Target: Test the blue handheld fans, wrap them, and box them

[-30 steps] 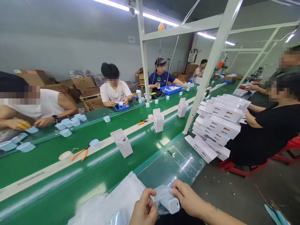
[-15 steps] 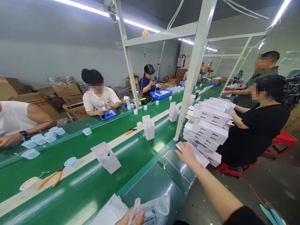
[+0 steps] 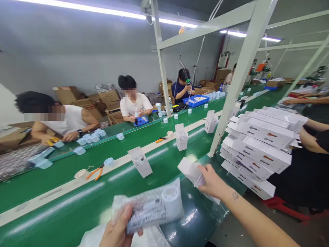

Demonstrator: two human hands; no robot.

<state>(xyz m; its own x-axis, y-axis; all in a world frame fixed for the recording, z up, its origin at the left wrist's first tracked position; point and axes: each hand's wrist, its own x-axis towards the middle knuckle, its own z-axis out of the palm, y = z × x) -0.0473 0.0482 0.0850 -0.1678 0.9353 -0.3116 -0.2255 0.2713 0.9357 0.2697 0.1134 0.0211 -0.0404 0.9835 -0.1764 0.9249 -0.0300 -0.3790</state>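
Note:
My left hand is closed on a clear plastic bag with a white device inside, held up near the bottom of the view. My right hand is stretched out to the right and grips a flat white carton just in front of a leaning stack of flat white cartons. A pile of loose clear bags lies under the held bag. All of this is above the near edge of the green conveyor belt.
Open white boxes stand along the belt, with orange pliers and tape rolls. A white frame post rises by the stack. Several people work across the belt and at the right. Pale blue cups sit on the far side.
My right hand has taken a flat white carton from by the stack and drawn it back towards me. My left hand has raised the bagged device higher into view.

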